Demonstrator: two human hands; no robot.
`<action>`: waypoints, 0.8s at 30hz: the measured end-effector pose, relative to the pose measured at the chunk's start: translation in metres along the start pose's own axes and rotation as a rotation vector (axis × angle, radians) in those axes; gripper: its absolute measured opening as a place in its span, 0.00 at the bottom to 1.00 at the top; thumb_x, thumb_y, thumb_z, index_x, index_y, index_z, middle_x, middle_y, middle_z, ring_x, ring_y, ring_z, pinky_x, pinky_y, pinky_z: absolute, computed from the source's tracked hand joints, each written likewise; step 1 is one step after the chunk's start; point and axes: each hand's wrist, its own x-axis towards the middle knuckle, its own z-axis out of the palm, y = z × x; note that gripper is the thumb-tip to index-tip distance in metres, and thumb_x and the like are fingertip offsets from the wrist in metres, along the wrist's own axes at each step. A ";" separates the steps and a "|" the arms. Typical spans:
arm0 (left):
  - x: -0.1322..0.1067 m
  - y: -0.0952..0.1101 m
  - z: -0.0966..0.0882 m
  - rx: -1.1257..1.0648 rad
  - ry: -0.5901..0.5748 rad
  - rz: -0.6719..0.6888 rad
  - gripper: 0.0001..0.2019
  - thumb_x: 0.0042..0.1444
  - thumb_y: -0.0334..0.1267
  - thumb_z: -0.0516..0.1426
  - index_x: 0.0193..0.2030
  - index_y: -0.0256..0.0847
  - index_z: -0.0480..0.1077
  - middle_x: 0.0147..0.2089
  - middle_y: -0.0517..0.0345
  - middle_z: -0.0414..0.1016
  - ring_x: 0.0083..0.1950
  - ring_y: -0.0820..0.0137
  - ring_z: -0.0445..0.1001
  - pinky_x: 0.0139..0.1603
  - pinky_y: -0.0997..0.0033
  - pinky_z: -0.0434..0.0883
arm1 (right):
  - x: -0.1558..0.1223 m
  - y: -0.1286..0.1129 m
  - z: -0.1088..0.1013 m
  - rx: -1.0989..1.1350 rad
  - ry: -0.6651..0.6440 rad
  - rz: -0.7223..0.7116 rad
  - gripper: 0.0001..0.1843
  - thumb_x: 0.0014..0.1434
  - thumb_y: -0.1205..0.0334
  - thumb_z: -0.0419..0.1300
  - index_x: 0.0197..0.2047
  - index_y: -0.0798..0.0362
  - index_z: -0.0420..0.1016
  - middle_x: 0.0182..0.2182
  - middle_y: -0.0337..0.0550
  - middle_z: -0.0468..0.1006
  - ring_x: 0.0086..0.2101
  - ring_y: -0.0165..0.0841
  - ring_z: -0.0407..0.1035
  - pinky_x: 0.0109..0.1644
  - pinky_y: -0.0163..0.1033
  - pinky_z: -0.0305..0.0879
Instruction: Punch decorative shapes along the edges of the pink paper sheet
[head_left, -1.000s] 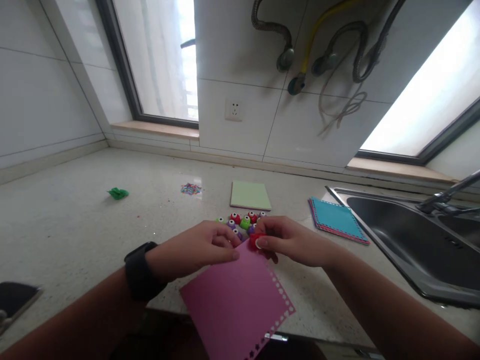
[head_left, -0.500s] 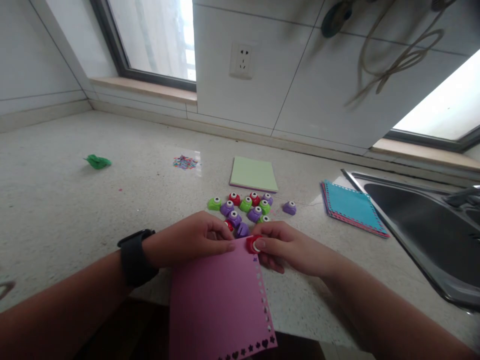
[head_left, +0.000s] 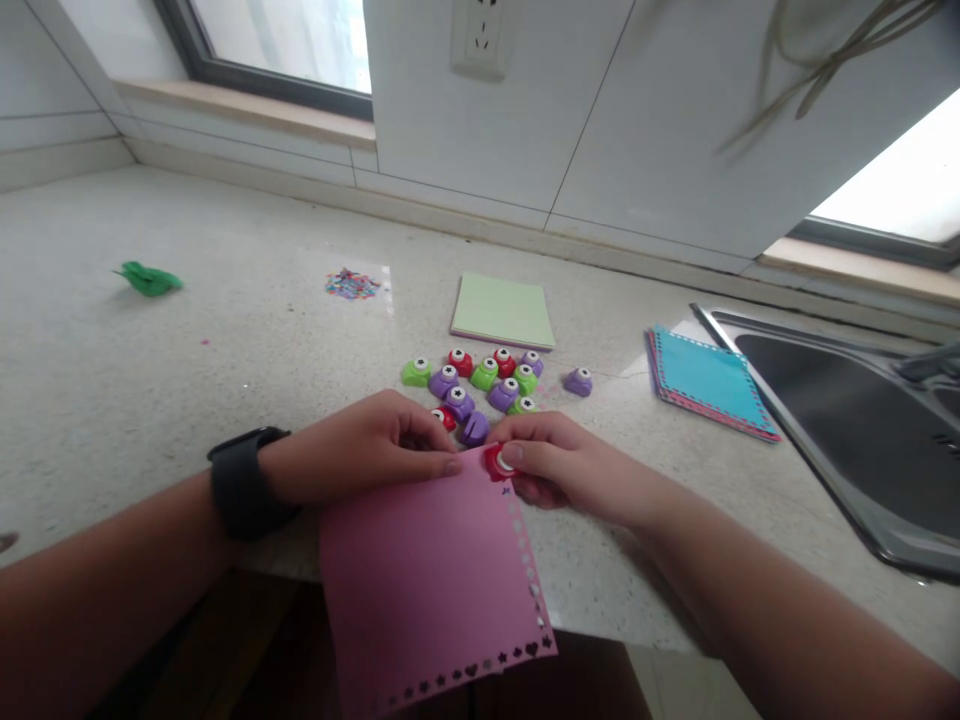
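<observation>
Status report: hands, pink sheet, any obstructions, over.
Left hand holding pink sheet at far edge. Right hand gripping red punch at sheet's far right corner. Other punches close beyond.

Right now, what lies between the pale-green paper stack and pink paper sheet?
Small red, green and purple plastic punches, seen in the head view.

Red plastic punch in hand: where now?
Head view, just right of and below centre: the red plastic punch is held in the right hand at the upper-right corner of the pink paper sheet, near a purple plastic punch.
</observation>
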 end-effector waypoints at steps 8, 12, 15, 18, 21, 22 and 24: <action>0.001 0.001 -0.002 0.032 -0.002 -0.016 0.16 0.60 0.51 0.60 0.37 0.41 0.82 0.33 0.59 0.80 0.35 0.69 0.73 0.35 0.74 0.66 | 0.001 -0.005 0.001 -0.045 0.004 0.012 0.15 0.64 0.51 0.60 0.34 0.54 0.70 0.18 0.31 0.61 0.19 0.24 0.52 0.20 0.31 0.45; 0.002 0.002 -0.002 0.048 -0.013 -0.034 0.17 0.60 0.52 0.59 0.36 0.41 0.82 0.33 0.58 0.80 0.36 0.68 0.74 0.35 0.73 0.67 | 0.001 -0.005 0.002 -0.135 0.011 0.008 0.17 0.62 0.48 0.63 0.34 0.54 0.71 0.17 0.30 0.60 0.18 0.24 0.51 0.20 0.32 0.44; 0.002 0.002 -0.002 0.052 -0.003 -0.032 0.16 0.60 0.52 0.59 0.37 0.42 0.82 0.34 0.58 0.81 0.37 0.67 0.74 0.35 0.73 0.67 | 0.001 -0.005 0.002 -0.114 0.009 0.007 0.19 0.64 0.46 0.60 0.33 0.54 0.69 0.17 0.30 0.61 0.18 0.24 0.52 0.19 0.31 0.45; 0.003 0.001 -0.001 0.049 0.016 -0.025 0.15 0.59 0.51 0.60 0.37 0.42 0.82 0.35 0.58 0.82 0.38 0.66 0.75 0.36 0.73 0.68 | 0.001 -0.006 0.003 -0.072 0.013 -0.003 0.20 0.64 0.44 0.59 0.33 0.53 0.68 0.18 0.30 0.62 0.18 0.24 0.52 0.19 0.31 0.46; 0.003 0.002 -0.001 0.045 0.024 -0.024 0.14 0.59 0.50 0.60 0.37 0.42 0.82 0.35 0.59 0.82 0.38 0.67 0.75 0.37 0.73 0.68 | 0.002 -0.005 0.003 -0.071 0.015 0.000 0.20 0.64 0.43 0.59 0.34 0.53 0.68 0.18 0.30 0.61 0.19 0.24 0.52 0.19 0.31 0.45; 0.003 0.002 -0.001 0.046 0.023 -0.027 0.14 0.59 0.49 0.60 0.37 0.42 0.82 0.35 0.59 0.82 0.37 0.67 0.75 0.36 0.73 0.68 | 0.002 -0.005 0.002 -0.076 0.014 -0.002 0.20 0.64 0.43 0.58 0.34 0.53 0.68 0.18 0.30 0.60 0.19 0.24 0.51 0.20 0.31 0.45; 0.003 0.003 -0.001 0.048 0.019 -0.036 0.14 0.60 0.49 0.60 0.36 0.43 0.82 0.34 0.60 0.81 0.37 0.68 0.75 0.35 0.74 0.68 | 0.002 -0.004 0.002 -0.090 0.007 -0.013 0.20 0.65 0.44 0.58 0.33 0.53 0.68 0.18 0.30 0.59 0.19 0.24 0.51 0.20 0.31 0.45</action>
